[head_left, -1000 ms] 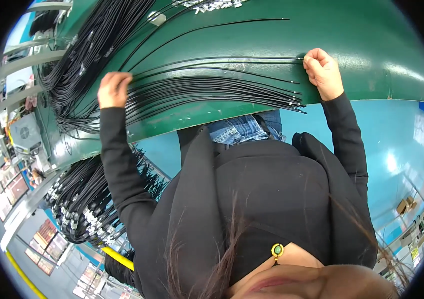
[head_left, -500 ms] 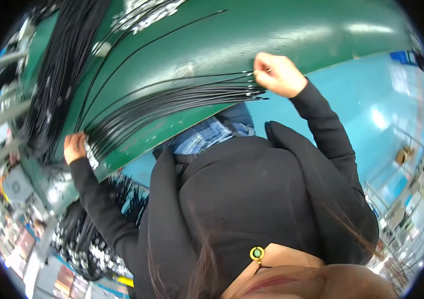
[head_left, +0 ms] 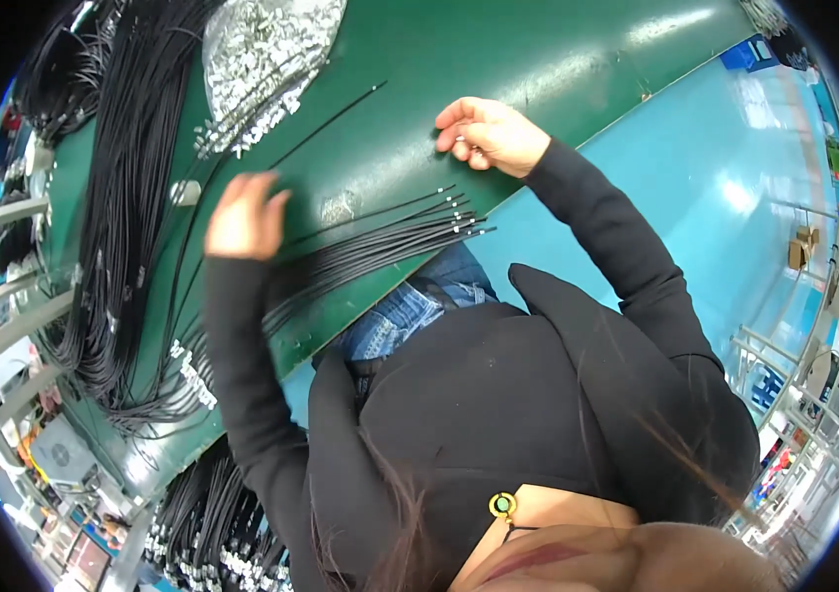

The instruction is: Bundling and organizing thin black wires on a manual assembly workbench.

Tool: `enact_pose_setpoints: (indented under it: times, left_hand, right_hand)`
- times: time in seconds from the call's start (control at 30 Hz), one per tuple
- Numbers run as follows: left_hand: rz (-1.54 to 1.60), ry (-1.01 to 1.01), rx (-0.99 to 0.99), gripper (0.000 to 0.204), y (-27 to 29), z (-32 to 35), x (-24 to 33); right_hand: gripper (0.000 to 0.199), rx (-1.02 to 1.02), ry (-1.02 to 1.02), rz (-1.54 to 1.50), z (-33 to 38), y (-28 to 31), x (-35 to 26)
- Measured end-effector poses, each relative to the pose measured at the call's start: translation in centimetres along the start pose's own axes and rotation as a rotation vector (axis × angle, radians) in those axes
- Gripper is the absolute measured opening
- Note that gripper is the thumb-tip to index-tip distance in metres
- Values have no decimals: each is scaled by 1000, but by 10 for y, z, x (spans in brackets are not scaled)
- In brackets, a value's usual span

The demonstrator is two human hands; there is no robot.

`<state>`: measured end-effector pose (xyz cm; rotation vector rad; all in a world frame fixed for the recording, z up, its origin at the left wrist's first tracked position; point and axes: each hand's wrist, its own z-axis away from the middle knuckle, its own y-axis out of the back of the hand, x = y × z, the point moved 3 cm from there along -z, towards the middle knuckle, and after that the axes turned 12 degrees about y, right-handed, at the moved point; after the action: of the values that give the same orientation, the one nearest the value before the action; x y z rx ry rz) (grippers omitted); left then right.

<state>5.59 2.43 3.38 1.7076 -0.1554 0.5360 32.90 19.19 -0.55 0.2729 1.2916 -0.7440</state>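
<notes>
My left hand (head_left: pixel 245 219), slightly blurred, is over the green table (head_left: pixel 390 123), beside a single black cable (head_left: pixel 331 121). Its thumb stands apart from its fingers, and nothing shows in it. To the right, my right hand (head_left: pixel 495 138) hovers with curled fingers and a small pale spot between them; what it holds, if anything, I cannot make out. Below both hands a row of black cables (head_left: pixel 380 242) lies along the near table edge, small light tips at the right end. White connectors (head_left: pixel 192 380) sit at their left end. My left forearm hides part of the row.
A clear bag of small white connectors (head_left: pixel 271 49) lies at the far left of the table. Beside it hangs a thick bundle of black cables (head_left: pixel 128 197). More cables (head_left: pixel 212 513) are below the table's left edge. A blue bin (head_left: pixel 750 54) stands at the far right.
My left hand has left the connector end of the cable row and moved up and right toward the single cable. My right hand has lifted off the cable tips, moving left. The view has shifted.
</notes>
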Motion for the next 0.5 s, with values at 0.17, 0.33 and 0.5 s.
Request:
enact_pose_setpoints:
  times: [0.17, 0.33, 0.5]
  left_hand:
    - [-31, -74, 173, 19, -71, -86, 61]
    - [9, -34, 188, 8, -72, -84, 78]
    - [363, 20, 165, 6, -66, -57, 85]
  right_hand:
    - [21, 108, 25, -242, -26, -13, 2]
    - [16, 224, 16, -471, -30, -13, 0]
    - [15, 184, 22, -433, -34, -15, 6]
